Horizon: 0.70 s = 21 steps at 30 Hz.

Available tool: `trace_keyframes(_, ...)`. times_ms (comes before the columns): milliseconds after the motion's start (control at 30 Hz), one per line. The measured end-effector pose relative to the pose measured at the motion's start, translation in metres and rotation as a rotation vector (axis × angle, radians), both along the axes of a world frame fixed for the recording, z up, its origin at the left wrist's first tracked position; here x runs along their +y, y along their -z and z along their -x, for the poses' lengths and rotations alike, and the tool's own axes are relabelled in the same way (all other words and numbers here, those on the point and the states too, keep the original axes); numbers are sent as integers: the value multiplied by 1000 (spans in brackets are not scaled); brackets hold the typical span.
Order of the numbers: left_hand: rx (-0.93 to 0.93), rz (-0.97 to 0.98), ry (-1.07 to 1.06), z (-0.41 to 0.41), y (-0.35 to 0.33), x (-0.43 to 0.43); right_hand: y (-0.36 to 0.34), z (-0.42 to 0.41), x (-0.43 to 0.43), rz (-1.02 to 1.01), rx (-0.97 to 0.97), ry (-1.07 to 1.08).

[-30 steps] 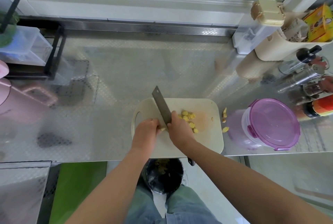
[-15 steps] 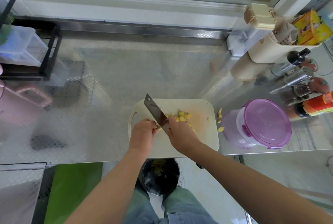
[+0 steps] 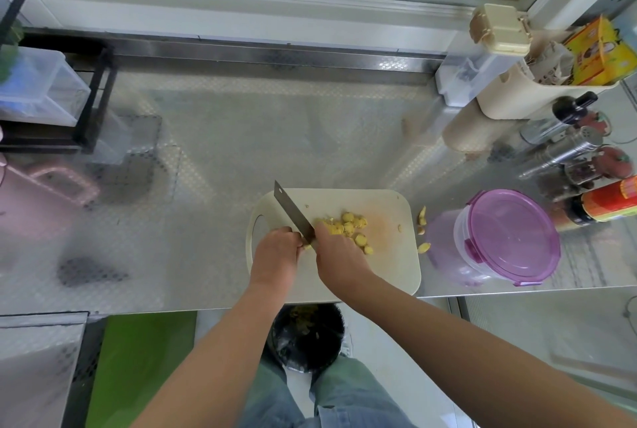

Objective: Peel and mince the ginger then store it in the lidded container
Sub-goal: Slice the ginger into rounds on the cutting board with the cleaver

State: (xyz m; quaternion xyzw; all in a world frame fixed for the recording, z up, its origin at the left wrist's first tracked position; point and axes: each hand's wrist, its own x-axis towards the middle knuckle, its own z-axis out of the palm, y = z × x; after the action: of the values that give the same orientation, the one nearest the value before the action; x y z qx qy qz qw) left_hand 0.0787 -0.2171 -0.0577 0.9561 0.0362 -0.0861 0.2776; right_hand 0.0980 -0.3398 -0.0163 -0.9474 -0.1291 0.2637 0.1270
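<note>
Right hand (image 3: 339, 260) clamped on cleaver (image 3: 293, 212); left hand (image 3: 275, 251) pinches ginger piece (image 3: 306, 247) beside it; ginger slices (image 3: 348, 227) just beyond right hand.

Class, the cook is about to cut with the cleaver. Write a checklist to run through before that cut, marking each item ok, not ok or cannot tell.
1. Right hand grips the cleaver: ok.
2. Left hand holds the ginger piece beside the blade: ok.
3. Left fingertips clear of the edge: cannot tell, hidden.
4. Cutting board flat on the counter: ok.
5. Cut slices all on the board: not ok, stray pieces lie on the counter.
6. Lidded container close by, lid on: ok.
</note>
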Motion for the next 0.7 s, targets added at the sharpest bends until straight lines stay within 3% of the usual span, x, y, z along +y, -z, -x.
trace_keyframes(700,86,-75,19,-5,3,0,0,4,-1,-15,-1,15)
